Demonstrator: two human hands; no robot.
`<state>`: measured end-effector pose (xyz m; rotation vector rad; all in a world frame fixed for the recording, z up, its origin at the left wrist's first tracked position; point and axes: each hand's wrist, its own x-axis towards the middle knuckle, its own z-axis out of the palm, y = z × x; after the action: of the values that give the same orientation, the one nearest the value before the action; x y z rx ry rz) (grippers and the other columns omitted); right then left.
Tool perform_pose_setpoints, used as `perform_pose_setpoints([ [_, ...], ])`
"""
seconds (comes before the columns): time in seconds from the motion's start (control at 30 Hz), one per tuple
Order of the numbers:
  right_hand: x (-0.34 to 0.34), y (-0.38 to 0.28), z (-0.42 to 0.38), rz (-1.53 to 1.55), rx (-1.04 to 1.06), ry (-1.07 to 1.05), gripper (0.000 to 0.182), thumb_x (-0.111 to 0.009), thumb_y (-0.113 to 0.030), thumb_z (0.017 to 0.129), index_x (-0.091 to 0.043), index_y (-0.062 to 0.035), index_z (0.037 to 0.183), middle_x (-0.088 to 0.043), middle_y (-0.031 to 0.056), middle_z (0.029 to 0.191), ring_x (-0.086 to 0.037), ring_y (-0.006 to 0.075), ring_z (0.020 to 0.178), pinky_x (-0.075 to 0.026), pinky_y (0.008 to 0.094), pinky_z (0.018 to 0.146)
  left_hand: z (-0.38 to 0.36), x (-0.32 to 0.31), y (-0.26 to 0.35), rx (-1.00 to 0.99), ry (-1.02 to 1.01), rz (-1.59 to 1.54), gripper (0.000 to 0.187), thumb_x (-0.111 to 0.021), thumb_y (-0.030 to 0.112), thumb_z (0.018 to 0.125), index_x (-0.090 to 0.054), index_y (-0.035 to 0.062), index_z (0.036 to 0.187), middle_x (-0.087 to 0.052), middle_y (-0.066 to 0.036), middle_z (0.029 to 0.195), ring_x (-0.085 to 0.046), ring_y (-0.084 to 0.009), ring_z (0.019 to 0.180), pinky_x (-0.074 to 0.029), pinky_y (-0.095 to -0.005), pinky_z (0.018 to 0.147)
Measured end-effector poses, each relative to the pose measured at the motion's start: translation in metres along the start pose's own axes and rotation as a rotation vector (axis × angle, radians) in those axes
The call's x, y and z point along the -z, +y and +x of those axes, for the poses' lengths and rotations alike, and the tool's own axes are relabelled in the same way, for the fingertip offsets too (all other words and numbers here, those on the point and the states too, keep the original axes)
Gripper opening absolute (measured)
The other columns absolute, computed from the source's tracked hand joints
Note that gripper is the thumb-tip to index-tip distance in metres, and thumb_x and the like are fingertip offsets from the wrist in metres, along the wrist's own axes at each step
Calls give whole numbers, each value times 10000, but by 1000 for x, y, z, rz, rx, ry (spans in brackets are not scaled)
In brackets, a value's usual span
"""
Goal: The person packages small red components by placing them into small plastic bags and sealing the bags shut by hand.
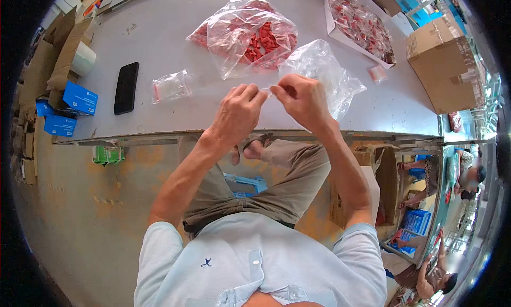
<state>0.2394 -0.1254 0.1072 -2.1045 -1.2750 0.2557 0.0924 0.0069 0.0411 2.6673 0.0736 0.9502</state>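
Note:
Over the front part of the table, my left hand and my right hand are close together, both with fingers pinched. Between their fingertips stretches a small clear plastic piece, mostly hidden by the fingers, perhaps a little bag. Just behind my right hand lies a crumpled clear plastic bag holding small clear items I cannot make out. Farther back, a large open clear bag is full of small red pieces. Left of my left hand is a packet of small clear bags with red edges.
A black phone lies on the left of the table. Blue boxes stand at its left edge. At the right are a white tray of filled packets, a small packet and a cardboard box. Other people sit far right.

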Motion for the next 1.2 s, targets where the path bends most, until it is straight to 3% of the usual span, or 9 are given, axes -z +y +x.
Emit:
perform_pose_setpoints([
  [0.1,1,19,-5,-340,467,144,270,-841,-249,841,-757,-81,1036,-725,80,1133,-631,313,1187,-488,506,969,-10,3,-10,78,76,-93,138,-706,-9,902,-699,15,1038,-659,-120,907,-680,-312,854,-584,-432,760],
  [0.13,-5,35,-9,-395,469,40,341,-854,-253,828,-760,-121,1128,-649,82,1334,-451,344,1415,-370,569,1124,-15,1,-14,101,80,-104,125,-711,-6,907,-702,17,1030,-661,-117,896,-682,-309,847,-584,-427,749],
  [0.3,-16,111,4,-566,291,28,373,-815,-247,864,-746,-99,1199,-615,145,1410,-427,385,1449,-325,591,1191,-27,-4,-29,138,129,-140,107,-725,-9,903,-709,20,1005,-667,-112,881,-690,-298,844,-586,-413,724],
  [0.5,23,69,43,-613,161,225,338,-794,-206,892,-728,-82,1200,-664,96,1330,-477,363,1406,-382,546,1131,-33,-7,-41,186,127,-124,106,-718,-11,912,-709,19,1014,-672,-112,894,-692,-296,852,-586,-419,729],
  [0.53,28,47,51,-595,290,334,203,-763,-182,910,-742,-60,1072,-719,69,1180,-617,323,1210,-470,532,973,-35,-9,-43,186,144,-147,108,-715,-13,914,-709,19,1017,-674,-112,895,-691,-296,848,-584,-420,729],
  [0.67,8,21,105,-97,368,140,152,-755,-153,902,-735,-46,1008,-728,150,898,-712,363,794,-560,446,732,-31,-8,-44,186,166,-244,111,-710,-17,918,-709,13,1025,-678,-114,895,-687,-297,834,-581,-422,726],
  [0.87,-48,32,158,-276,214,-325,187,-748,-134,817,-772,-65,990,-759,140,849,-748,294,813,-571,410,767,-33,-7,-51,201,176,-242,113,-713,-18,916,-708,3,1027,-677,-113,890,-688,-292,828,-579,-411,717],
  [1.1,-59,45,171,-254,128,-329,194,-735,-121,806,-765,-32,975,-772,176,923,-745,351,855,-581,450,826,-35,-9,-50,200,196,-213,154,-719,-37,892,-704,13,1037,-670,-115,902,-681,-297,841,-585,-418,734],
  [1.2,-42,20,150,-334,252,-76,163,-731,-100,824,-761,-13,958,-767,174,893,-749,285,812,-590,414,777,-39,-9,-50,192,212,-144,192,-718,-41,880,-694,20,1060,-666,-113,929,-674,-301,864,-587,-425,766],
])
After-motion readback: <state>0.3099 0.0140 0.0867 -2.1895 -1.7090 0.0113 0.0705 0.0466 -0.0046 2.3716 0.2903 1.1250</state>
